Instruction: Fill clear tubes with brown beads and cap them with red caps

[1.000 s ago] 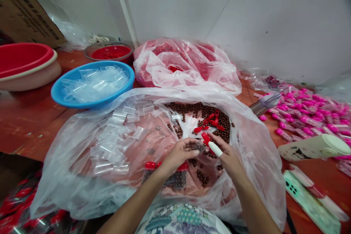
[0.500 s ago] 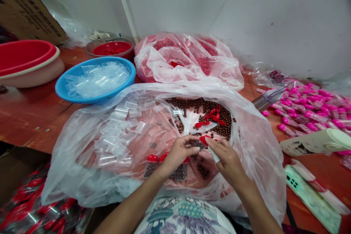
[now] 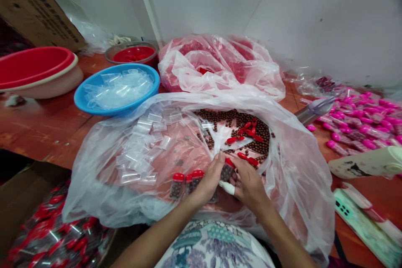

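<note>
Both my left hand [image 3: 210, 181] and my right hand [image 3: 249, 184] are closed around one small clear container [image 3: 226, 172] of brown beads, with a red cap at its top. A white covering [image 3: 227, 187] wraps one finger of my right hand. Just beyond that hand lie red caps [image 3: 248, 159], and more red caps [image 3: 250, 130] rest among loose brown beads [image 3: 216, 116]. Left of my left hand, filled containers with red caps [image 3: 177, 186] stand on the plastic sheet, partly hidden by the hand. Several clear containers without caps [image 3: 141, 148] lie farther left.
A blue basin [image 3: 78, 102] holds clear pieces. Behind are a red bowl [image 3: 133, 54] and a pink-filled plastic bag [image 3: 220, 63]. Pink-capped tubes [image 3: 361, 121], a scoop [image 3: 310, 111], a cream bottle [image 3: 361, 164] and a phone [image 3: 361, 222] lie right. Red-capped containers [image 3: 56, 234] fill a box lower left.
My hands have come closer together and slightly nearer my body around the container. Red caps now show on the sheet beyond my right hand. The whole view has shifted a little.
</note>
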`<state>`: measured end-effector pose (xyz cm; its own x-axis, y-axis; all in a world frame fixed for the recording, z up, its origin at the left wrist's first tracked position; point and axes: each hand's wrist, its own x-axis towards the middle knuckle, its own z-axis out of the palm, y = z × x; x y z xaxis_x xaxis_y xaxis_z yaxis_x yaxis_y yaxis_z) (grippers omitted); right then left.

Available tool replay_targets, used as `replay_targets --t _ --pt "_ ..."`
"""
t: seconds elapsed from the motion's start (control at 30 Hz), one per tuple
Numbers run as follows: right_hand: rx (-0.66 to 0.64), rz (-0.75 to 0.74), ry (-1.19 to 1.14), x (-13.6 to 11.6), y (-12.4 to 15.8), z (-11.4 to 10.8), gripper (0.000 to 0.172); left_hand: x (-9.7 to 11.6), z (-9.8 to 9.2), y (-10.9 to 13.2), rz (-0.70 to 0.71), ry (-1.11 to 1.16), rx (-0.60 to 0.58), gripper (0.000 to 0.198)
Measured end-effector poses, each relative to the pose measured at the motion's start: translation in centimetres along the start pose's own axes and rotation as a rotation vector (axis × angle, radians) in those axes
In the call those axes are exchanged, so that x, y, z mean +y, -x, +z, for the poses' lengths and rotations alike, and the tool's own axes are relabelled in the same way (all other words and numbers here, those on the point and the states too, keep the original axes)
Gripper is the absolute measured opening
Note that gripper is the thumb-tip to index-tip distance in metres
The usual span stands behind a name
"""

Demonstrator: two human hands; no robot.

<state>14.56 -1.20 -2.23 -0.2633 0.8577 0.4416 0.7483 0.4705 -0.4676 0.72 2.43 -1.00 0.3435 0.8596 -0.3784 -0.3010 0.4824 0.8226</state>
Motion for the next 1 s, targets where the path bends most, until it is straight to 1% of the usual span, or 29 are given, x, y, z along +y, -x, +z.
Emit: replay_targets --t 0.1,0.2,0.27,0.3,0.33,0.37,0.4,0.47,0.5,0.53,0.6,0.63,0.7,0.8,0.87,0.93,1.0 --pt "0.020 -0.006 0.015 -0.3 0.4 0.4 0.059 -0.6 0.4 -0.1 0.038 -0.055 0.048 0.040" --pt "-0.002 0.050 -0.072 -0.5 0.5 0.1 0.060 -0.6 0.7 -0.1 0.017 -0.030 0.038 0.040" --pt "-0.044 0.166 -0.236 -0.5 0.6 -0.4 0.068 -0.3 0.8 0.0 -0.026 0.033 0.011 0.043" --pt "-0.051 0.250 -0.332 -0.4 0.7 -0.7 0.072 -0.1 0.8 0.1 -0.041 0.072 -0.001 0.044" --pt "-0.044 0.347 -0.423 -0.3 0.9 -0.9 0.072 0.2 0.8 0.1 -0.049 0.106 -0.010 0.045" --pt "-0.024 0.445 -0.497 -0.1 1.1 -1.1 0.066 0.4 0.8 0.2 -0.051 0.129 -0.014 0.045" --pt "0.002 0.529 -0.552 0.1 1.3 -1.1 0.055 0.6 0.7 0.3 -0.051 0.139 -0.017 0.046" --pt "0.053 0.644 -0.608 0.4 1.6 -1.0 0.030 0.9 0.5 0.4 -0.057 0.117 -0.023 0.048" --pt "0.084 0.680 -0.617 0.4 1.8 -0.8 0.026 0.9 0.4 0.4 -0.059 0.097 -0.028 0.049" --pt "0.120 0.706 -0.619 0.4 1.8 -0.7 0.026 0.8 0.3 0.4 -0.059 0.074 -0.036 0.050" --pt "0.199 0.736 -0.599 0.2 1.7 -0.6 0.031 0.5 0.2 0.4 -0.062 0.031 -0.069 0.052" --pt "0.221 0.732 -0.573 0.1 1.6 -0.7 0.034 0.3 0.1 0.4 -0.068 0.009 -0.088 0.052" --pt "0.186 0.648 -0.486 -0.2 1.3 -0.9 0.042 -0.1 0.2 0.4 -0.066 -0.034 -0.108 0.053" --pt "0.026 0.376 -0.277 -0.5 0.9 -1.2 0.063 -0.3 0.5 0.4 -0.021 -0.056 -0.086 0.056" --pt "-0.047 0.208 -0.148 -0.7 0.8 -1.1 0.077 -0.3 0.7 0.5 -0.036 -0.047 -0.098 0.062" --pt "-0.068 0.125 -0.059 -1.0 0.8 -0.7 0.083 -0.3 0.8 0.6 -0.096 -0.050 -0.125 0.067" --pt "-0.066 0.107 -0.005 -1.1 0.8 -0.4 0.081 -0.4 0.8 0.7 -0.141 -0.072 -0.125 0.068"
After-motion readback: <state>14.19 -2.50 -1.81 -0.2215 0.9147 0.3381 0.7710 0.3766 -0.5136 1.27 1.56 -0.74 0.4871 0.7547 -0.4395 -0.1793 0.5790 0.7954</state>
